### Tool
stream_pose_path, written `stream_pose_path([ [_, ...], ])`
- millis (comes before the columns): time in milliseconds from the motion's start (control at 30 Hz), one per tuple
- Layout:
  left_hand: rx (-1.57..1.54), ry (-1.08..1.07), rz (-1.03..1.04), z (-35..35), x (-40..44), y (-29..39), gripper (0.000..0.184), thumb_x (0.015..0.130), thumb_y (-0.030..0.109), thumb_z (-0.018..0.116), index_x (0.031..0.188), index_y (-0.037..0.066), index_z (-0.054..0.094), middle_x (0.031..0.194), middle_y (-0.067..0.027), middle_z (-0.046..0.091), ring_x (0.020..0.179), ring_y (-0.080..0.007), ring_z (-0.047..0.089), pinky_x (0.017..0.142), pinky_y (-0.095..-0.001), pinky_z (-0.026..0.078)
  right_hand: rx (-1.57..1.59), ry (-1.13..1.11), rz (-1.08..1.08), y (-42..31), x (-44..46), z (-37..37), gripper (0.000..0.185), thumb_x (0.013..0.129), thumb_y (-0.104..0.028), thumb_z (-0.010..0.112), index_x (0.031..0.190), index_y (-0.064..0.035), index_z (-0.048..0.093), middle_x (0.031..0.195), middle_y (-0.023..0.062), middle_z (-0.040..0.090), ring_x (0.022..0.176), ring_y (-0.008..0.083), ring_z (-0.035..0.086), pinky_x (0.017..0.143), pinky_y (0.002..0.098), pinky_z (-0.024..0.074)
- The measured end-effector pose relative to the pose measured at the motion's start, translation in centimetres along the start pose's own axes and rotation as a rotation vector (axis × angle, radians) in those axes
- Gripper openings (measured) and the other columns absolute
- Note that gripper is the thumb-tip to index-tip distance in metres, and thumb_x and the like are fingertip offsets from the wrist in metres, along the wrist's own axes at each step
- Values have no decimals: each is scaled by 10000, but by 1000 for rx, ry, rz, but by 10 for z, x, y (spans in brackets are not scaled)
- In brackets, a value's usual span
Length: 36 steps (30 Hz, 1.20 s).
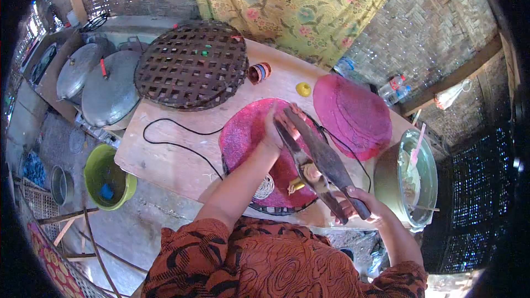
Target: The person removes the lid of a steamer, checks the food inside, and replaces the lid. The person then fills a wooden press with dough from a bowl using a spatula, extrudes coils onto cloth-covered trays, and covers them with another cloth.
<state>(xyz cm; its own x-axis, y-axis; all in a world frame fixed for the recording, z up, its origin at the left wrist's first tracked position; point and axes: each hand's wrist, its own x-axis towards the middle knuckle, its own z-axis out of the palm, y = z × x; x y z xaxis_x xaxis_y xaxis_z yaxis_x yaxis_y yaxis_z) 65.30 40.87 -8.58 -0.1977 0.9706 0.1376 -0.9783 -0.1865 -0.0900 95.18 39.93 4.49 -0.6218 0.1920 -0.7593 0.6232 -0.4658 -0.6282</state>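
Note:
A dark two-armed wooden dough press (pixel 326 157) is held slantwise between my hands, above a round pink mat (pixel 243 124). My left hand (pixel 274 128) is closed around its far end. Its near end is in my right hand (pixel 365 205), fingers wrapped around the handles. A pale lump of dough (pixel 312 173) shows between the two arms, and a brass-coloured cylinder (pixel 297 185) sticks out below them. On the mat, next to my left forearm, lies a coil of thin white strands (pixel 265 189). A black cord (pixel 179 144) runs from the press area across the table.
Pink round mats (pixel 353 113) are stacked at the right, beside a bucket (pixel 392 182) holding pale dough. A dark woven rack (pixel 190 66), a striped roll (pixel 258 73) and a yellow object (pixel 303 89) lie on the wooden table (pixel 165 171). A green basin (pixel 124 190) stands lower left.

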Motion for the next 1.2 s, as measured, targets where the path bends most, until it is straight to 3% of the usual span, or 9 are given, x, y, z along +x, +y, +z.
stream_pose_path([
  [33,124,-185,38,9,2,3,489,883,528,443,829,51,540,732,-63,546,729,-231,558,740,-327,468,-84,26,-31,0,1,-1,793,858,-538,431,1349,74,323,1000,260,617,865,314,647,767,373,513],
  [67,-10,-34,30,19,4,4,478,890,521,434,841,53,524,742,-58,534,751,-231,551,723,-324,468,-75,28,-67,-1,0,4,764,862,-523,430,1339,68,344,992,252,621,825,299,656,741,352,521],
  [167,-36,-169,-16,33,0,11,527,874,554,434,914,34,515,792,-87,539,806,-260,528,772,-351,439,-18,-4,-112,1,-12,17,758,862,-519,433,1342,60,341,982,251,624,818,303,656,741,360,520],
  [200,74,-155,22,40,-6,8,469,888,527,444,875,64,515,763,-53,531,805,-226,534,763,-331,445,35,34,-145,-4,-21,28,692,847,-534,510,1177,73,492,878,207,643,751,267,656,674,352,540],
  [700,65,57,50,69,-22,-7,439,873,528,456,806,97,507,685,-31,516,677,-211,512,709,-317,445,-83,81,-197,-4,-39,22,576,837,-500,559,935,64,616,782,144,652,635,199,636,562,295,510],
  [867,96,130,16,19,-7,-17,428,843,568,482,785,145,522,671,6,522,666,-214,529,661,-381,449,-23,172,-139,6,-25,8,493,831,-449,602,905,39,615,720,109,632,590,177,619,520,279,493],
  [1033,119,75,-18,-8,1,10,428,864,568,451,790,154,530,673,12,531,662,-216,539,644,-392,438,-103,120,-213,39,31,-6,549,840,-463,580,937,77,598,769,147,643,621,224,629,570,332,515],
  [1167,164,-61,-54,42,0,18,437,896,533,426,821,120,545,691,-11,547,703,-234,561,699,-389,442,101,-56,-181,28,24,0,702,838,-536,550,1209,53,458,952,179,622,822,235,624,720,356,502],
  [1200,219,11,-25,63,2,13,441,897,533,426,815,115,541,692,-18,548,708,-239,562,707,-398,443,66,-94,-178,23,15,-5,767,866,-591,450,1315,26,370,1073,202,594,931,258,605,798,385,480],
])
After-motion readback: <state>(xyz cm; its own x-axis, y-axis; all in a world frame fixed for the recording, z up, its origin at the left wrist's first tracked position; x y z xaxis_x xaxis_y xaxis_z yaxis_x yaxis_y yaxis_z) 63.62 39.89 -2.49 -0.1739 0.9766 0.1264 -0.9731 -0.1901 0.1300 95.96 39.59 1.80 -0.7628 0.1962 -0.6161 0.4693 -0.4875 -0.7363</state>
